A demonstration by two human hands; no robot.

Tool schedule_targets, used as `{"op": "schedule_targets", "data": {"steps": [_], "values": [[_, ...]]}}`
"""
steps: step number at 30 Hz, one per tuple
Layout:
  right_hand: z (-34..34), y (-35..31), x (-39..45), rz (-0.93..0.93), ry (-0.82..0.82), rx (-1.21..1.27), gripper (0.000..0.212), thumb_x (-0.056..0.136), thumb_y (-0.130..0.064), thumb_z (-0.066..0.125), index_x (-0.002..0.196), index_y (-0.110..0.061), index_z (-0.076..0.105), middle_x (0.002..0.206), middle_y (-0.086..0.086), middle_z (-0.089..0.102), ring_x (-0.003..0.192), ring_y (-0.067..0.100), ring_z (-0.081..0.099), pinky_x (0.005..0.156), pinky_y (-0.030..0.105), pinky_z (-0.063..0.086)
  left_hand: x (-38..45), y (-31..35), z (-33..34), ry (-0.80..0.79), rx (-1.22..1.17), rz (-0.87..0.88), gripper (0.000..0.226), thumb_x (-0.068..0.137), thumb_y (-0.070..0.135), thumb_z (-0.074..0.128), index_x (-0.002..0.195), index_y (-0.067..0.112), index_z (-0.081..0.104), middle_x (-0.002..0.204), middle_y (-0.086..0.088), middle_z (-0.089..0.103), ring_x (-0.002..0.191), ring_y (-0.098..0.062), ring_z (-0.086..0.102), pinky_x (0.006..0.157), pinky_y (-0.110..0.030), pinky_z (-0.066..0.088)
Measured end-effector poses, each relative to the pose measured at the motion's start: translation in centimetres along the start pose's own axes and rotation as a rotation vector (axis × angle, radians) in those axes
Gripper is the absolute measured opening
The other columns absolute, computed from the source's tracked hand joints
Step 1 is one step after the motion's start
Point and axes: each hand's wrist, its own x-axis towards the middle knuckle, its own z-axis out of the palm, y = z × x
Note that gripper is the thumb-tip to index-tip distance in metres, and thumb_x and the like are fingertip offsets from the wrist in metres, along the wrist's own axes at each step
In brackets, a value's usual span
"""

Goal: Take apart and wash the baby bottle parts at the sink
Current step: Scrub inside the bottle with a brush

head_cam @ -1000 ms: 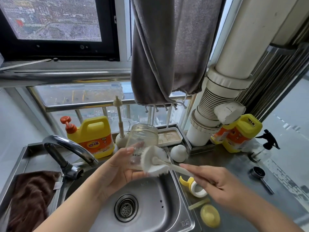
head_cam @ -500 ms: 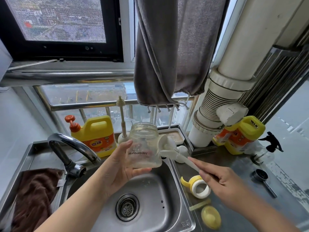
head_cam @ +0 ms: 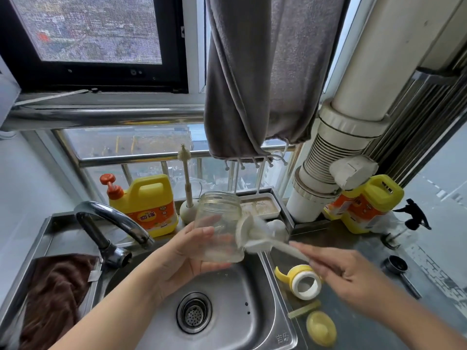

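Note:
My left hand (head_cam: 182,256) grips the clear glass baby bottle body (head_cam: 219,223) upright over the steel sink (head_cam: 257,309). My right hand (head_cam: 346,276) holds the handle of a white sponge brush (head_cam: 255,236); its head lies against the bottle's right side, outside the glass. On the counter right of the sink lie the yellow-and-white collar with handles (head_cam: 304,284), a pale straw piece (head_cam: 304,312) and a yellow cap (head_cam: 321,328).
A curved faucet (head_cam: 111,226) stands at the sink's left, with a brown cloth (head_cam: 54,296) beside it. Two yellow detergent jugs (head_cam: 147,203) (head_cam: 364,203), a nipple brush in a stand (head_cam: 187,188), a tray (head_cam: 260,205), a wide white pipe (head_cam: 336,173) and a small metal cup (head_cam: 395,265) crowd the back and right.
The brush head has moved from in front of the bottle to its right side and a little higher. The bottle stays in my left hand, now held more upright.

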Motion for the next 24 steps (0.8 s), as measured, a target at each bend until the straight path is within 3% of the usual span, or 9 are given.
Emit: {"op": "schedule_targets", "data": {"steps": [3,7,9,11,14,16,18,20,24], "values": [[-0.4,-0.4,1.3,0.034,0.073,0.05,0.054,0.094,-0.027,0.053,0.117,-0.074,0.04,0.103,-0.015,0.069,0.088,0.01,0.064,0.076,0.032,0.053,0.0,-0.3,0.3,-0.023,-0.045,-0.013,0.104,0.039,0.034,0.094,0.132,0.011,0.051,0.123,-0.027,0.059,0.108,-0.043,0.061,0.079,-0.048,0.057],[0.7,-1.8,1.6,-0.043,-0.057,0.094,0.052,0.095,-0.024,0.052,0.12,-0.069,0.044,0.088,-0.011,0.066,0.074,0.009,0.06,0.068,0.032,0.05,0.0,0.0,0.5,-0.085,-0.09,0.02,0.077,0.042,0.031,0.093,0.112,0.013,0.07,0.117,-0.023,0.064,0.099,-0.039,0.065,0.073,-0.045,0.059],[0.2,-0.7,0.8,-0.001,-0.102,0.07,0.052,0.094,-0.024,0.055,0.116,-0.07,0.046,0.089,-0.018,0.067,0.08,0.01,0.064,0.073,0.034,0.054,-0.1,0.2,0.0,-0.067,-0.103,0.021,0.084,0.041,0.03,0.094,0.118,0.012,0.065,0.12,-0.024,0.063,0.1,-0.041,0.064,0.067,-0.044,0.06],[-0.5,0.6,0.7,0.068,-0.066,0.026,0.053,0.093,-0.023,0.057,0.111,-0.073,0.047,0.098,-0.023,0.069,0.092,0.014,0.066,0.082,0.042,0.055,-0.2,0.0,-0.2,-0.038,-0.069,0.006,0.096,0.041,0.032,0.094,0.127,0.011,0.057,0.123,-0.027,0.059,0.103,-0.044,0.063,0.071,-0.046,0.059],[-0.3,0.4,1.7,0.064,0.081,0.101,0.057,0.093,-0.018,0.057,0.102,-0.074,0.05,0.102,-0.03,0.066,0.098,-0.002,0.062,0.085,0.023,0.052,0.1,-0.2,0.2,-0.024,-0.069,-0.009,0.104,0.039,0.032,0.094,0.131,0.009,0.052,0.122,-0.03,0.058,0.101,-0.044,0.063,0.074,-0.047,0.059],[0.4,-0.4,2.0,0.01,0.034,0.169,0.06,0.094,-0.016,0.056,0.105,-0.074,0.048,0.097,-0.028,0.067,0.09,-0.007,0.06,0.076,0.011,0.046,0.2,0.0,0.5,-0.044,-0.094,0.0,0.101,0.04,0.03,0.094,0.131,0.01,0.052,0.121,-0.029,0.059,0.098,-0.044,0.065,0.07,-0.044,0.06],[1.1,-0.5,1.5,-0.029,-0.028,0.138,0.056,0.093,-0.02,0.055,0.112,-0.072,0.047,0.085,-0.016,0.064,0.077,0.002,0.058,0.067,0.016,0.043,0.1,0.3,0.4,-0.063,-0.113,0.01,0.1,0.041,0.028,0.094,0.131,0.011,0.053,0.122,-0.027,0.06,0.098,-0.044,0.064,0.068,-0.043,0.06],[1.0,0.5,0.8,-0.003,-0.016,0.116,0.055,0.092,-0.022,0.054,0.11,-0.073,0.046,0.079,-0.018,0.059,0.073,0.005,0.056,0.065,0.018,0.041,-0.1,0.4,0.2,-0.066,-0.104,0.003,0.101,0.042,0.029,0.094,0.132,0.012,0.051,0.124,-0.026,0.059,0.1,-0.043,0.064,0.067,-0.042,0.06],[0.4,0.7,1.5,0.048,0.063,0.118,0.054,0.094,-0.01,0.055,0.107,-0.063,0.054,0.091,-0.02,0.059,0.085,0.004,0.058,0.069,0.015,0.043,0.1,0.1,0.3,-0.071,-0.087,-0.02,0.104,0.039,0.032,0.094,0.131,0.007,0.052,0.124,-0.031,0.056,0.099,-0.043,0.064,0.069,-0.044,0.059]]}}
